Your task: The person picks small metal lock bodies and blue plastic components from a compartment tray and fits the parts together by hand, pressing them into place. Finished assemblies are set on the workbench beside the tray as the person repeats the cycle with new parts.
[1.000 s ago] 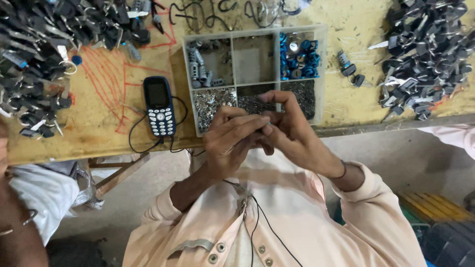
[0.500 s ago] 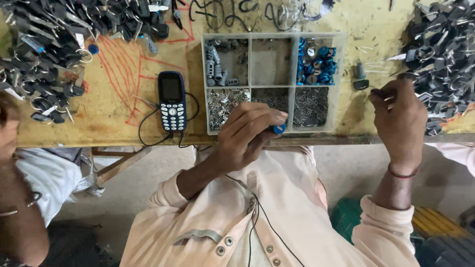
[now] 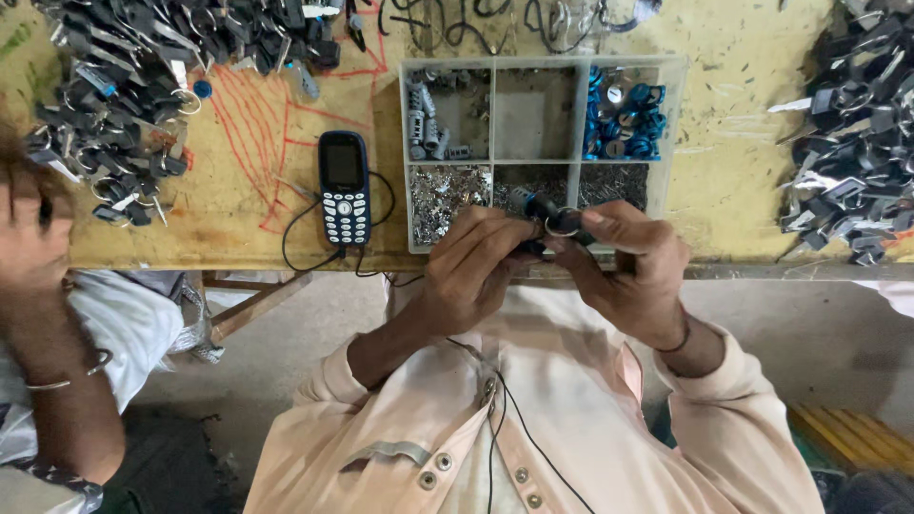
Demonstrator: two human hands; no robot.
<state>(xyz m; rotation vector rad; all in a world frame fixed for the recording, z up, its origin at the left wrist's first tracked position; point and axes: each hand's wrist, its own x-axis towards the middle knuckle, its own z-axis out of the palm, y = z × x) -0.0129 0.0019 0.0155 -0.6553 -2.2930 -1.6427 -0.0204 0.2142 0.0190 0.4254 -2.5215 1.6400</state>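
Centre frame, left hand [image 3: 471, 271] and right hand [image 3: 633, 266] meet, fingers pinched together on a small black part with a metal ring [image 3: 550, 224], long axis roughly left-right, ring end toward the right. Just beyond, a clear plastic six-compartment tray [image 3: 583, 162]; left of it, a dark keypad phone [image 3: 344, 187] on the yellow bench [image 3: 724, 171].

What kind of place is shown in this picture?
Probably a small assembly workshop: a worn yellow workbench, heaps of dark metal parts, and a compartment tray of small pieces. Both hands, left hand and right hand, hold one small dark part.
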